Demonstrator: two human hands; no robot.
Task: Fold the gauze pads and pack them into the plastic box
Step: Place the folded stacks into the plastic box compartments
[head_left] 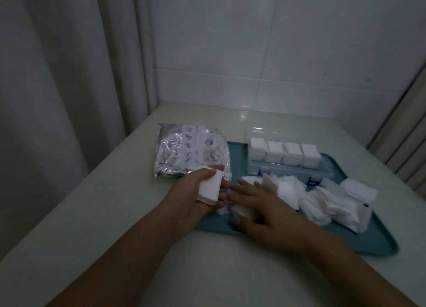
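Left hand (196, 191), palm up, gripped a folded gauze pad (208, 188): thumb across its far end, fingers curled beneath. Pad's long axis ran away from the person, tilted slightly right, near end thicker with layered edges showing.

Right hand (260, 205) lay just right of the left, fingers spread and fairly straight, pressing down on a loose gauze pad (239, 212) at the near-left part of the teal tray (373, 242). Fingertips pointed toward the left hand; hands close, apparently not touching.

On the tray, right of the right hand: a sprawled heap of unfolded gauze squares (327, 205), overlapping, edges fanned toward the tray's right side.

At the tray's far edge: clear plastic box (288, 166), lid open, blue latches on its near wall. Held a row of four white stacks of folded gauze (285, 155), side by side, row running left to right along the box's length.

Just left of the tray, on the pale counter (115, 214): crinkled clear gauze package (191, 150), printed in blue with hand pictograms and small text, too blurred to read. Long axis ran away from the person.

Beyond the tray: white tiled wall (253, 41); curtain (57, 76) off to the left.
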